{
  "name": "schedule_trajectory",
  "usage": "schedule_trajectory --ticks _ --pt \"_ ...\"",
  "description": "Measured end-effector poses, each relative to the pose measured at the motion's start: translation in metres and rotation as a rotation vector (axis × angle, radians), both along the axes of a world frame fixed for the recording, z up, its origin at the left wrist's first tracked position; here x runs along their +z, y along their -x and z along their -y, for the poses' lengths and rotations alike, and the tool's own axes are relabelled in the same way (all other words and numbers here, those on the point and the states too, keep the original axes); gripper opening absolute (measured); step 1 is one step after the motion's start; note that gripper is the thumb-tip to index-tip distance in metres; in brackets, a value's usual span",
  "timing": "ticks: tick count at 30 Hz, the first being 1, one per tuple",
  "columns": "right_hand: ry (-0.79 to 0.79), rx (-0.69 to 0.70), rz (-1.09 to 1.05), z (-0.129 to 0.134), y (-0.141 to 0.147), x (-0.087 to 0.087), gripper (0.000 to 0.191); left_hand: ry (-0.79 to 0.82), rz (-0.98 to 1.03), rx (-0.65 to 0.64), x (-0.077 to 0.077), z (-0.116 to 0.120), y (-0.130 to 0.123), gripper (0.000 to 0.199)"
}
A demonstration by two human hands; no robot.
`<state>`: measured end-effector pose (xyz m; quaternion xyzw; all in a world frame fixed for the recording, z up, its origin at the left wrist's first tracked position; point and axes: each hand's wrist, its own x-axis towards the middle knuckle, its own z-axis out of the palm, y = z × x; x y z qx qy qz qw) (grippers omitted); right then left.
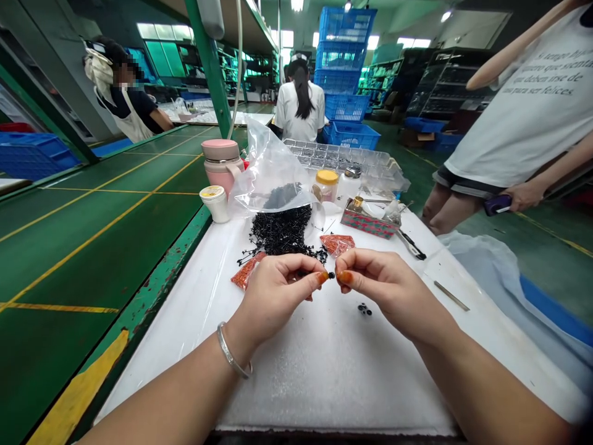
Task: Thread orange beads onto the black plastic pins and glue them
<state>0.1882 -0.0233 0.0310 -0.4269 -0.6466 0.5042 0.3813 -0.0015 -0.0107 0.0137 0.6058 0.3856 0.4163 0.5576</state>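
Note:
Between finger and thumb my left hand [282, 287] pinches a small black part [331, 275], above the white tabletop [324, 371]. My right hand [382, 284] is closed in a pinch just to the right of that part; what its fingertips hold, if anything, is too small to make out. Behind my hands lies a heap of black stemmed pieces [282, 230], partly under a clear plastic bag [273, 170]. One bag of orange bits [245, 272] is beside my left hand, another orange bag [337, 243] behind my right. Several small black rings [364, 309] lie below my right hand.
A pink cup [221, 164], white tub [214, 204], yellow-lidded jar [326, 185] and patterned box [368, 221] stand at the back. A cutter [412, 245] and metal strip [451, 295] lie right. A green conveyor [115, 228] runs left. A person [528, 111] stands right; others sit beyond.

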Motion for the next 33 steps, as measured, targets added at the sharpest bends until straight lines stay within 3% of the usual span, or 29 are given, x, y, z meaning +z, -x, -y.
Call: schedule_trajectory --ticks 12,25,33 --pt "-0.009 -0.030 0.062 -0.0016 -0.0009 -0.0017 0.011 -0.076 -0.121 0.018 0.0011 0.0009 -0.0024 0.014" --pt "-0.093 -0.091 0.239 -0.0004 -0.0002 -0.0036 0.012 -0.376 -0.355 0.076 0.0022 0.0039 -0.0026 0.013" --pt "-0.090 -0.062 0.175 -0.0008 -0.0025 -0.0035 0.012 -0.257 -0.307 0.090 0.0016 0.0033 -0.0006 0.012"
